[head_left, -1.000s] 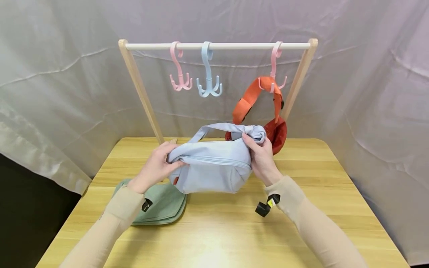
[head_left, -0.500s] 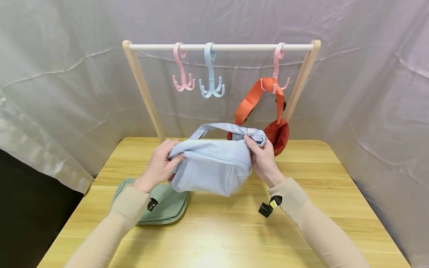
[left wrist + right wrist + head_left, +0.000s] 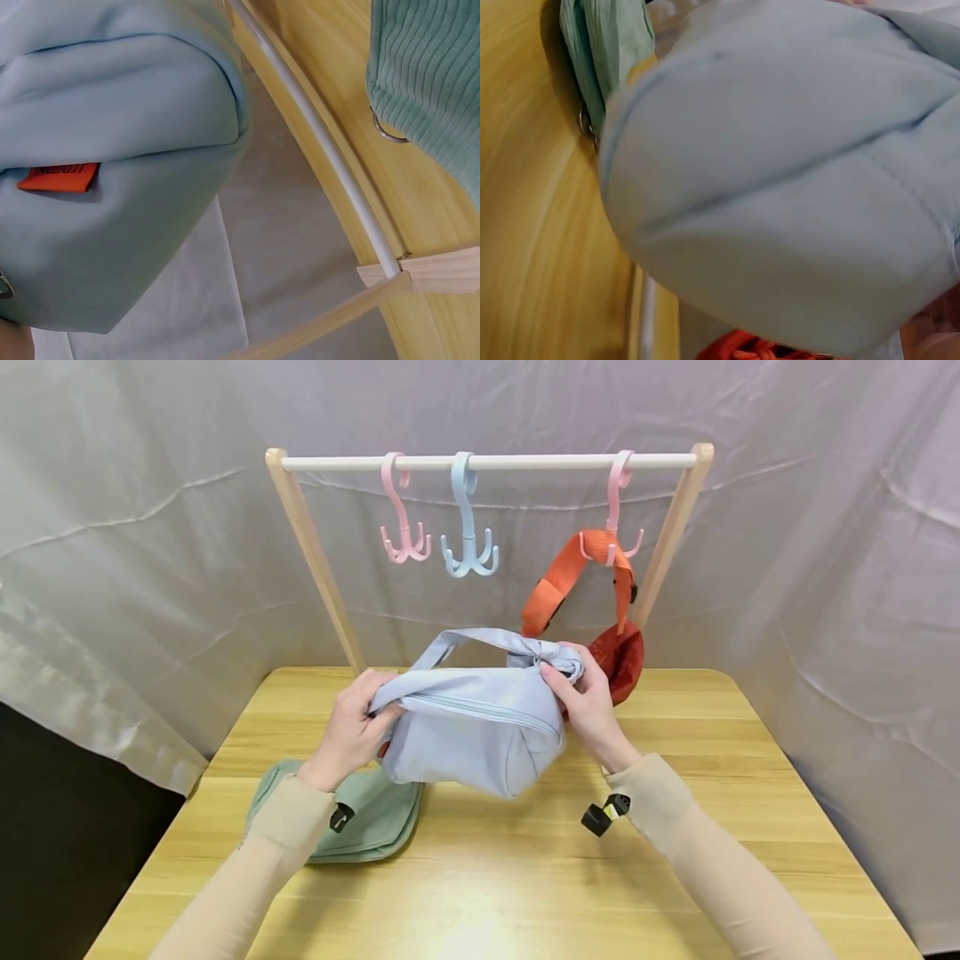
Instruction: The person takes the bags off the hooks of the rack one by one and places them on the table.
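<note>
Between the two hands, above the table, is a light blue zippered bag (image 3: 465,735) with a knotted strap rising in a loop. My left hand (image 3: 352,722) grips its left end, thumb in front near the zipper. At the upper right end, my right hand (image 3: 588,706) pinches the bag by the strap knot (image 3: 555,656). An orange-red label (image 3: 60,178) shows on the bag in the left wrist view. Most of both hands is hidden by the bag in the wrist views.
Behind stands a wooden rack with a white bar (image 3: 540,462). On it hang a pink hook (image 3: 407,539), a blue hook (image 3: 468,552) and another pink hook (image 3: 612,518) bearing a red bag (image 3: 622,664) by its orange strap. A green corduroy bag (image 3: 367,818) lies on the table (image 3: 480,885).
The blue bag's left end has turned slightly, and its strap loop sits a little higher. My right hand has shifted its fingers at the knot. The hanging red bag stays in place.
</note>
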